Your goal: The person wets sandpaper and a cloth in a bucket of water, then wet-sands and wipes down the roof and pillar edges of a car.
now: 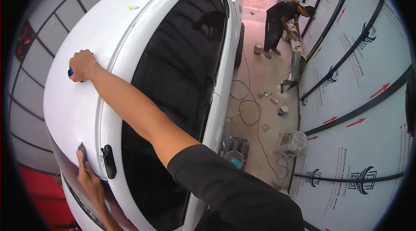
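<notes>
A white vehicle roof (pixel 93 27) curves in front of me, above a dark side window (pixel 173 66). Stretched across that window, my right arm reaches up to the roof. My right hand (pixel 83 64) is closed in a fist over a small blue block (pixel 69 72), pressed on the white surface; only its edges show. Lower down, by the roof's end, my left hand (pixel 90 181) holds a thin dark flat piece (pixel 82 148) between its fingers, against the bodywork. Beside it is a black hinge-like fitting (pixel 108 161).
A small yellow-and-white scrap (pixel 132 7) lies on the roof. Right of the vehicle, another person (pixel 281 23) bends over a long body part (pixel 297 64). On the floor are a cable (pixel 260 114), cans (pixel 283 110), a bucket (pixel 297 142) and a dark tray (pixel 238 142). A panelled wall (pixel 346 84) stands beyond.
</notes>
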`<state>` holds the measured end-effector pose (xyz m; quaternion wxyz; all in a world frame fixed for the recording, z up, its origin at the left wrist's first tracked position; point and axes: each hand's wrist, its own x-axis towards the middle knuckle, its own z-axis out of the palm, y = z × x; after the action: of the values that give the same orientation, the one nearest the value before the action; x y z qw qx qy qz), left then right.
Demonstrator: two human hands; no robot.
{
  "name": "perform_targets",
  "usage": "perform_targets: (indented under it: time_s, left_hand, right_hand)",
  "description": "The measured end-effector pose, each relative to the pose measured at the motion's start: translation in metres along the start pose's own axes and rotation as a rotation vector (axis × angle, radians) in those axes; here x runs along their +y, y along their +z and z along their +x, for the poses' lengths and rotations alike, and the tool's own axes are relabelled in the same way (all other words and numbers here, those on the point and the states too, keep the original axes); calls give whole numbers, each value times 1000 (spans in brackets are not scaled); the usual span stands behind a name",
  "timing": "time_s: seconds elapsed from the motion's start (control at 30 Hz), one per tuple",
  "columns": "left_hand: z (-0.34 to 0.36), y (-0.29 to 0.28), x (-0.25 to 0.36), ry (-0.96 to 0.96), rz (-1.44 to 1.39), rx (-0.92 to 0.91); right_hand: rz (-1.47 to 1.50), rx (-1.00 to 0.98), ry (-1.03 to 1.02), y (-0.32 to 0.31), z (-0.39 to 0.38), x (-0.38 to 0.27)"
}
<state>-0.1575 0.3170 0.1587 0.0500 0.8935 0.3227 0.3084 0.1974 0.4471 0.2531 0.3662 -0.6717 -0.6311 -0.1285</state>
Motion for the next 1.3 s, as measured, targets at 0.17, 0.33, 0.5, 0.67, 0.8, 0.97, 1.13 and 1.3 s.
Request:
perform_targets:
  time_s: [0.17, 0.33, 0.5, 0.67, 0.8, 0.97, 1.13, 1.3]
  left_hand:
    - [5, -22, -15, -74, -14, -9]
    - [17, -5, 14, -164, 9, -16]
    - [-4, -14, 23, -119, 9, 22]
    - [34, -18, 5, -739, 178, -327]
    - [-6, -5, 34, -4, 51, 54]
    - [43, -27, 21, -744, 148, -293]
    - [-29, -8, 34, 9, 88, 77]
    - [42, -21, 27, -651, 290, -314]
  right_hand:
    - [15, 19, -29, -4, 2, -9]
    - [21, -28, -14, 3, -3, 2]
    - [10, -37, -26, -1, -1, -9]
    - [4, -46, -33, 3, 0, 0]
    - [-2, -39, -27, -2, 4, -10]
    - [13, -16, -38, -2, -4, 5]
    - [-17, -53, -38, -2, -1, -19]
    - [-10, 24, -30, -3, -8, 9]
